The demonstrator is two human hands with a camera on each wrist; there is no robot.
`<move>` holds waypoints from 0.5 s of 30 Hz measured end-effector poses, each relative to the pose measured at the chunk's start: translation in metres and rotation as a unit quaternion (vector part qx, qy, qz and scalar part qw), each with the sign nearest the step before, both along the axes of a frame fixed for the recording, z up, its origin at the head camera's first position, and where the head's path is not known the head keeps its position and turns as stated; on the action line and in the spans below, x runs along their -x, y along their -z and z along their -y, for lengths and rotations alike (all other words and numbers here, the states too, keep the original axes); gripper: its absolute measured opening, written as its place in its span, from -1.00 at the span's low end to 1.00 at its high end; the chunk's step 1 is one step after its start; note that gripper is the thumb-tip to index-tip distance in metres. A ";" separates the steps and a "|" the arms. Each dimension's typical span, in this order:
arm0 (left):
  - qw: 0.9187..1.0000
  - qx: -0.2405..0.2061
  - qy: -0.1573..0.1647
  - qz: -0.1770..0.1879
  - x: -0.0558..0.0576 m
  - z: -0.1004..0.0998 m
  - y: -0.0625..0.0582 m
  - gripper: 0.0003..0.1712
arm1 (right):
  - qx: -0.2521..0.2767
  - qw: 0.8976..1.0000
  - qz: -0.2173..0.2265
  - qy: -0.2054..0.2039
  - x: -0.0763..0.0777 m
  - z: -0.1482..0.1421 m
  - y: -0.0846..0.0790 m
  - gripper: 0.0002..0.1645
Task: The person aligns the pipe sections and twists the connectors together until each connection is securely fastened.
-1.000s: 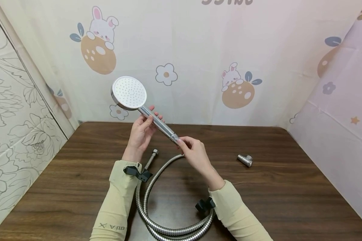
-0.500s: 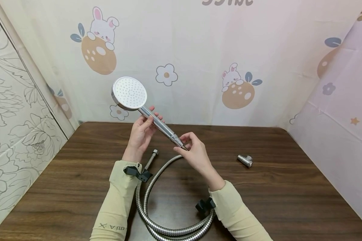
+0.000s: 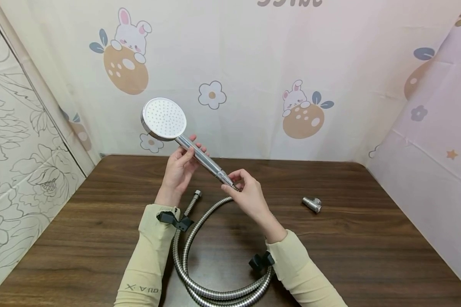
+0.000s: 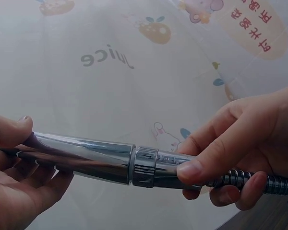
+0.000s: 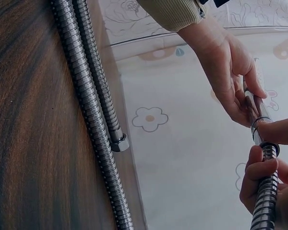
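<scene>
A chrome handheld shower head [image 3: 164,118] with a white dotted face is held up at a slant above the table. My left hand [image 3: 180,168] grips its handle, thumb on top and fingers beneath. At the handle's lower end sits the smooth connector [image 4: 172,167] of a ribbed metal shower hose [image 3: 223,295]. My right hand [image 3: 249,196] has its thumb on this connector, and its lower fingers curl round the hose just behind, as the left wrist view shows. Whether the threads are engaged is hidden inside the joint.
The hose lies coiled on the dark wood table [image 3: 361,238], its free end nut [image 3: 198,193] near the left forearm. A small chrome T-shaped fitting [image 3: 312,204] lies to the right. A printed curtain [image 3: 249,55] hangs behind the table.
My right thumb and fingers have shifted slightly down along the connector, uncovering more of it and the start of the hose. The left hand and shower head have stayed nearly still.
</scene>
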State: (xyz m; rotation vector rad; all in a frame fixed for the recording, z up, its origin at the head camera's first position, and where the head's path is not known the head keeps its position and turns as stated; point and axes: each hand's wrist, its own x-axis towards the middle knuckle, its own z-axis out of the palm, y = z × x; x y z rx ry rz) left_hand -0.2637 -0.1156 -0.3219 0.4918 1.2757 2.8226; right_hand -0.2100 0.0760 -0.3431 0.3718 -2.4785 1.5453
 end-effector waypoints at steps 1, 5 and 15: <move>1.000 0.001 -0.001 -0.001 0.000 0.000 0.000 -0.48 | 0.000 1.000 -0.002 -0.002 0.000 0.000 0.000 -0.69; 1.000 -0.003 0.000 -0.006 0.001 0.000 0.001 -0.48 | 0.000 1.000 -0.010 -0.008 -0.001 0.000 -0.001 -0.73; 1.000 -0.008 0.003 -0.006 -0.001 0.000 0.000 -0.46 | 0.012 0.999 -0.026 -0.020 -0.001 0.000 -0.001 -0.73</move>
